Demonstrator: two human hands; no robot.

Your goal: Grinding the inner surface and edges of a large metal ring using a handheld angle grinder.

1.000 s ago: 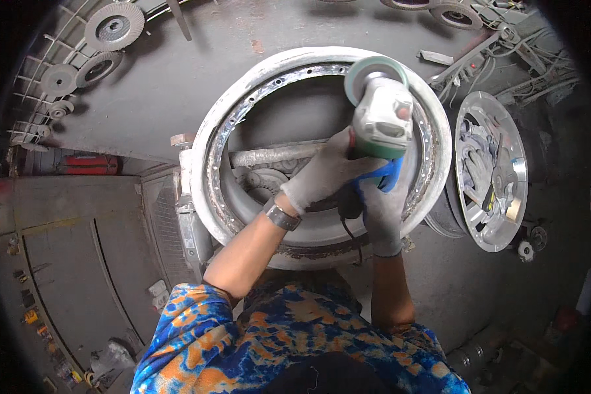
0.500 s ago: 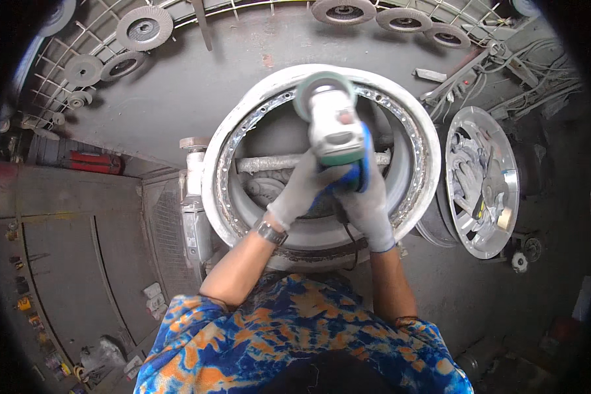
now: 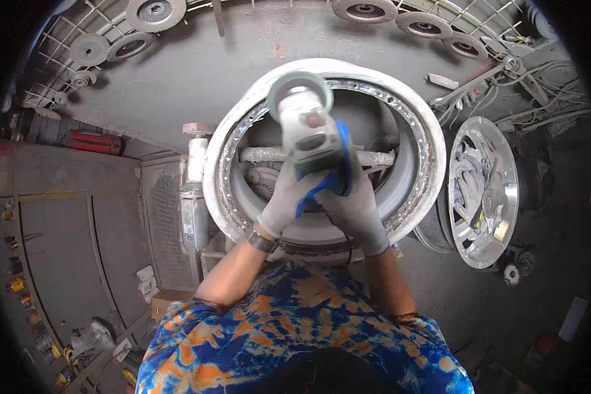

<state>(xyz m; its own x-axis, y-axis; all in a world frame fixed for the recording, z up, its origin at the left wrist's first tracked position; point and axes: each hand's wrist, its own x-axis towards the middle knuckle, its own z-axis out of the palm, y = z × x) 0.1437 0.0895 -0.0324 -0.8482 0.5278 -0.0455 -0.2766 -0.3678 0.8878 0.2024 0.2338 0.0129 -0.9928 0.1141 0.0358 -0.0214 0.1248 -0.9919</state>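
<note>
My left hand (image 3: 290,194) and my right hand (image 3: 356,207), both in grey and blue work gloves, are closed around an angle grinder (image 3: 310,134). The grinder has a pale head and a green-edged disc (image 3: 300,84). Its disc overlaps the far, slightly left part of a large wheel rim (image 3: 436,154), though I cannot tell whether the two touch. The rim has a dusty white outer lip and a ring of bolt holes inside. A cord hangs below my right hand. The gloves hide most of the grinder's body.
To the right, a silver wheel rim (image 3: 463,253) holds gloves and small tools. Used flap discs (image 3: 425,25) hang on a wire rack along the far side. A grey metal post (image 3: 192,217) stands left of the large rim. Cables (image 3: 538,98) run at the upper right.
The grinder and both my hands have moved left over the rim, the disc going from the far middle toward the far left. The view has shifted slightly. My grip remains.
</note>
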